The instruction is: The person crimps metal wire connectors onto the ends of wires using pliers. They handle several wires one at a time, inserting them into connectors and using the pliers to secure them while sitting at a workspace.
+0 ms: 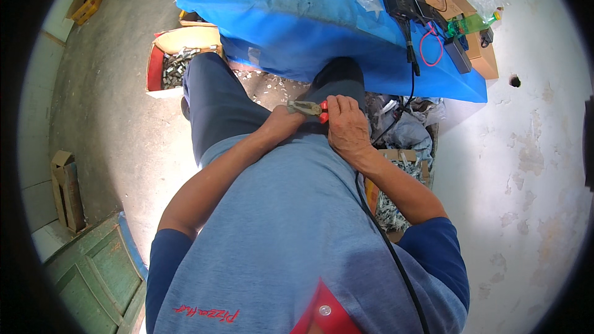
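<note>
Over my lap, my right hand [347,123] grips the red handles of a pair of pliers [312,108]. The jaws of the pliers point left, towards my left hand. My left hand [284,121] is closed at the jaw end with a small piece of metal at its fingertips; its shape is too small to tell. Both hands are close together, just in front of my shirt and between my thighs.
A blue cloth-covered table [287,23] stands ahead, bearing black power adapters [400,3], a green plastic bottle [471,24] and plastic wrap. A cardboard box of metal parts [178,67] lies on the floor at left. A black cable hangs at right, near bags and a wall.
</note>
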Available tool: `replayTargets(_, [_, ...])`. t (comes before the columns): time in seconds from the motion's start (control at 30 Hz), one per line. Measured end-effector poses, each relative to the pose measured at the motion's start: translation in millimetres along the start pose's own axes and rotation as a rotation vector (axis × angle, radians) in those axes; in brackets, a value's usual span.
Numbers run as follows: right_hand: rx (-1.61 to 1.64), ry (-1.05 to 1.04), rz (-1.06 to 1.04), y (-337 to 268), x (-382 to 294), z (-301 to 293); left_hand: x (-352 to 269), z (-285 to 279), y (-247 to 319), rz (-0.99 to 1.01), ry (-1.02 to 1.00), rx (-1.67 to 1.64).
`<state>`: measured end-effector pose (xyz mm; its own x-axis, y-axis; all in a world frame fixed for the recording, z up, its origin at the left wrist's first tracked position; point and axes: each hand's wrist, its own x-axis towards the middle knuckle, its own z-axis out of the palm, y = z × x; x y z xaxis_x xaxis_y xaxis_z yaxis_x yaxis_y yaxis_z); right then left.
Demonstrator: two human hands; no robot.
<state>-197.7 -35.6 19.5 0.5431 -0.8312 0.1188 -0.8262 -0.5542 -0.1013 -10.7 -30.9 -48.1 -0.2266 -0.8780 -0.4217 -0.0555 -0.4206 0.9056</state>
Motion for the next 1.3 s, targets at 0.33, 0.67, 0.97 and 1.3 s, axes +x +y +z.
replayTargets(0.33, [-0.001, 0.068, -0.031, -3, 0, -6, 1, 1, -6, 0.081, -0.005, 0.060])
replayTargets(0.67, [-0.087, 0.140, -0.040, -1, -2, 4, 5, 2, -8, 0.086, -0.006, 0.086])
replayTargets(0.97, [-0.109, 0.095, -0.043, -1, -3, 9, 3, 3, -7, 0.062, 0.008, 0.064])
replayTargets(1.3, [-0.164, -0.120, -0.054, -10, -3, -17, 9, 3, -16, 0.101, -0.007, 0.169])
